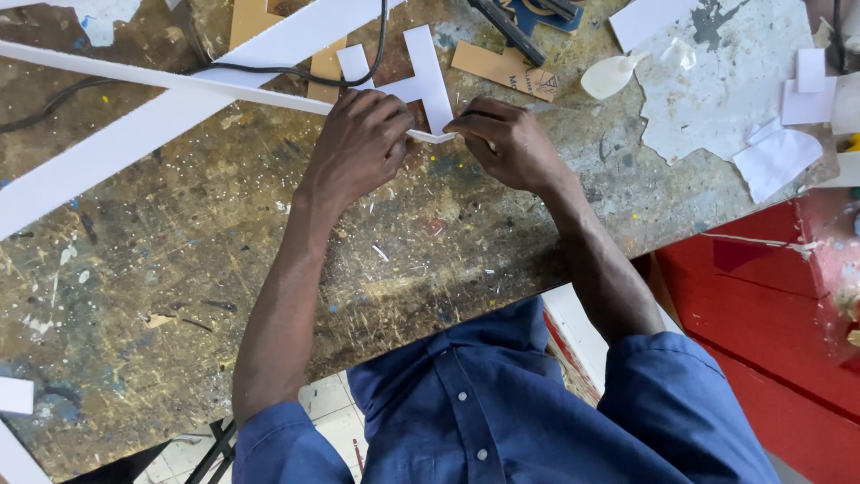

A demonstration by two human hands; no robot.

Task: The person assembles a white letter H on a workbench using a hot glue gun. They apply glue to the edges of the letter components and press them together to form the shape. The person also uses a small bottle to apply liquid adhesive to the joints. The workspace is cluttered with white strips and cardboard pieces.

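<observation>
Your left hand [358, 143] & right hand [511, 143] sit close together at the far side of a paint-flecked worktable [206, 233], both pinching the near end of a thin white strip [224, 88]. A white cut-out shape [414, 76] lies flat just behind your fingers. Black cable [296, 73] crosses the strip.

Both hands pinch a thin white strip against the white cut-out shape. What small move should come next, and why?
Probably press the thin white strip flush along the white cut-out shape. The left hand and right hand grip it from both sides, and only its tip lies at the shape's lower edge.
</observation>
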